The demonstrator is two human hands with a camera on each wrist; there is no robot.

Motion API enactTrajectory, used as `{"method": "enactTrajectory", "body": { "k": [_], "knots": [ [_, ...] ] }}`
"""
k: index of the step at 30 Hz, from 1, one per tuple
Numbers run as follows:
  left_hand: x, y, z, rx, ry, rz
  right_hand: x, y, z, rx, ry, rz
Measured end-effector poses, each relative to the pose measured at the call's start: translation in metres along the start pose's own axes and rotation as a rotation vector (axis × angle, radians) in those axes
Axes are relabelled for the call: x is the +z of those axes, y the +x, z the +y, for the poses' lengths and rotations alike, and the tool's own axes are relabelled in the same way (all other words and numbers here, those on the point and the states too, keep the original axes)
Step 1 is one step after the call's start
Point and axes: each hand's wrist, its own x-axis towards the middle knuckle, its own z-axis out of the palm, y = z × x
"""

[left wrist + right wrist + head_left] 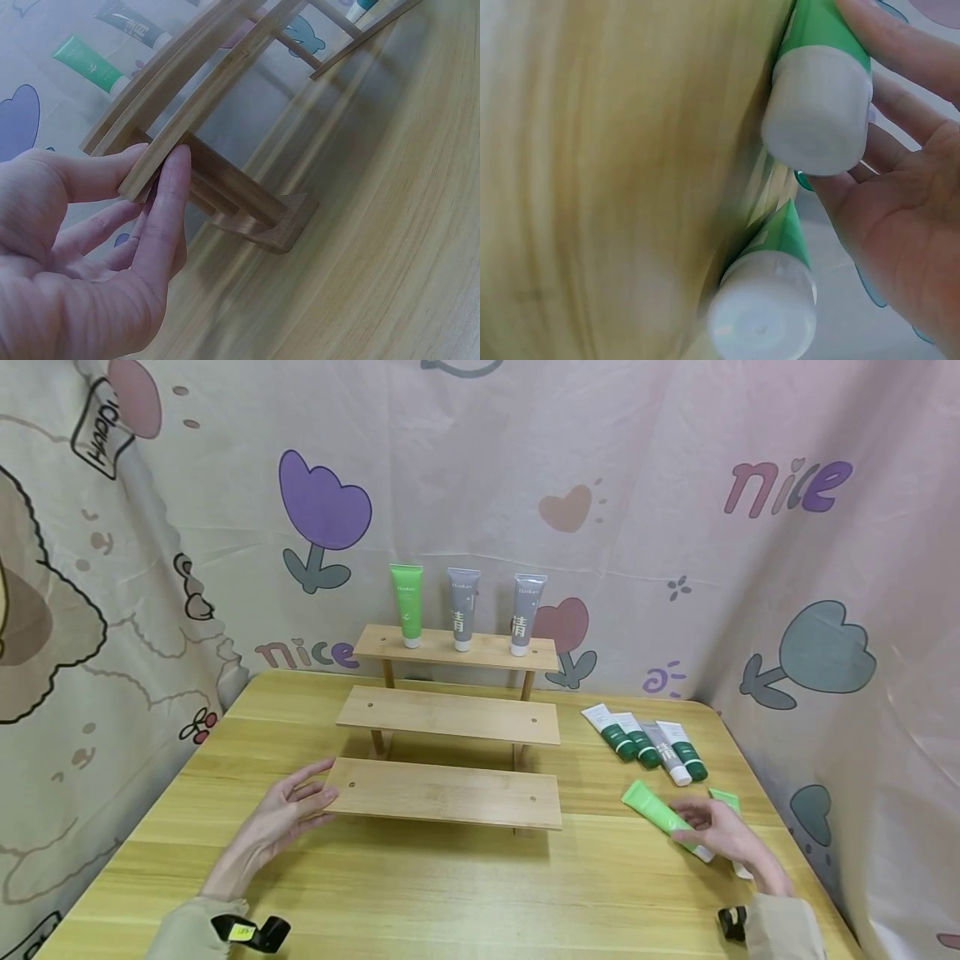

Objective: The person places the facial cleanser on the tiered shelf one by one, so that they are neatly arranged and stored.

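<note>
A three-tier wooden display rack (442,789) stands mid-table. My left hand (288,806) pinches the left end of its lowest board, with the thumb and fingers on opposite faces in the left wrist view. On the right, my right hand (716,835) holds a light green squeeze tube (651,808) near its white cap (817,112). A second green tube (724,797) lies beside it, partly hidden by that hand; its white cap (761,307) shows in the right wrist view. On the top tier stand one green tube (409,602) and two grey tubes (462,606), caps down.
Behind the right hand lie several tubes in a row: white-and-green ones (681,750) and a grey one (664,753). The wooden table (420,893) ends at a printed curtain (630,460) at the back and sides. The rack's two lower tiers carry no tubes.
</note>
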Motion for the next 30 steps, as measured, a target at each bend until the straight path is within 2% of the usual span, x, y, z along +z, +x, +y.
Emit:
{"method": "enactTrajectory", "body": {
  "k": [10, 21, 25, 30],
  "knots": [
    [-0.001, 0.000, 0.000, 0.002, -0.018, -0.014, -0.004, 0.005, -0.007, -0.040, -0.027, 0.000],
    [-0.003, 0.000, -0.001, 0.022, -0.045, -0.026, 0.001, 0.012, -0.026, -0.126, -0.011, 0.064],
    [-0.003, 0.000, -0.001, 0.020, -0.046, -0.028, 0.003, 0.016, -0.034, -0.203, 0.004, 0.089],
    [-0.003, 0.000, -0.002, 0.018, -0.050, -0.024, 0.006, 0.021, -0.050, -0.201, 0.010, 0.127]
  ]
}}
